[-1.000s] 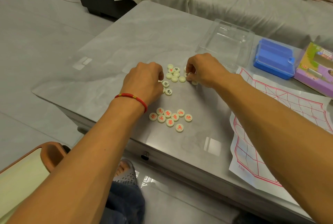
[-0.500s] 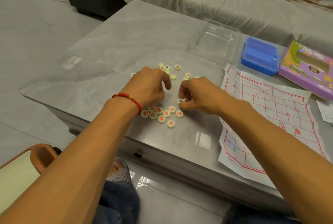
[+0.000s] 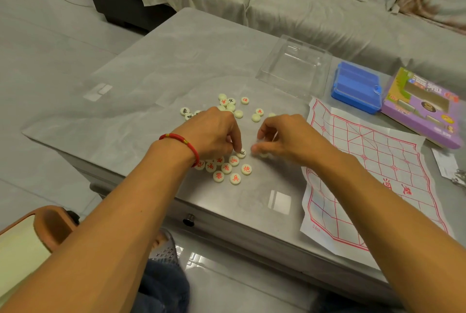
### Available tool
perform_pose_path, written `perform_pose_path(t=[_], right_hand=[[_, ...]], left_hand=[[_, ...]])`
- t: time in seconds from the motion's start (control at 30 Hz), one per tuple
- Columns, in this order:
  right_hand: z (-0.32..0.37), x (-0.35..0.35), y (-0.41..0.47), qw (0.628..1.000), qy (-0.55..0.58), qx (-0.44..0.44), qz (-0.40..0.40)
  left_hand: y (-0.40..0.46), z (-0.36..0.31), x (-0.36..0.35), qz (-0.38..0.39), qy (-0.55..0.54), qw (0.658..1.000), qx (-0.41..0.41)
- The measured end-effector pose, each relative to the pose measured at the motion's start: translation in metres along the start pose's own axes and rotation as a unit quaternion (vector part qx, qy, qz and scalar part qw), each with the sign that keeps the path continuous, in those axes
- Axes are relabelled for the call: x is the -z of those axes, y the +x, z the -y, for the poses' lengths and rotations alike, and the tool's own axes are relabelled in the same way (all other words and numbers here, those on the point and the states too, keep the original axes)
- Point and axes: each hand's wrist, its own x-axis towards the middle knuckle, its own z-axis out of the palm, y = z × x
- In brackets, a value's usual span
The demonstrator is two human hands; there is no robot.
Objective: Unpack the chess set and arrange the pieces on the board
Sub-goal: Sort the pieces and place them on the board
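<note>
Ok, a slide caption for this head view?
Both hands, left and right, sort xiangqi pieces beside the unfolded paper board.

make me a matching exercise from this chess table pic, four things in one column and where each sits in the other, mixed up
Things
1. paper board
2. blue tray
3. clear lid
4. red-marked pieces

Places
A. far side of the table, left of the blue tray
B. near group, just under the left hand
C. right part of the table, hanging a little over the near edge
D. between the clear lid and the purple box

Pairs: 1-C, 2-D, 3-A, 4-B
</note>
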Motion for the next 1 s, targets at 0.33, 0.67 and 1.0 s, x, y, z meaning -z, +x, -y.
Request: perform_pose_path(t=[0.33,0.67,1.0], right_hand=[[-0.022,0.004,0.073,0.989,-0.109,0.014,-0.103],[-0.004,0.013,0.108,0.987,-0.078,0.045,-0.131],[0.008,0.014,0.108,0.983,-0.111,0.038,-0.138]], left_hand=[[0.009,0.004,0.000,-0.056,0.001,0.998,0.017],[0.010,0.004,0.002,-0.061,-0.005,0.998,0.009],[0.014,0.004,-0.003,-0.017,0.056,0.998,-0.027]])
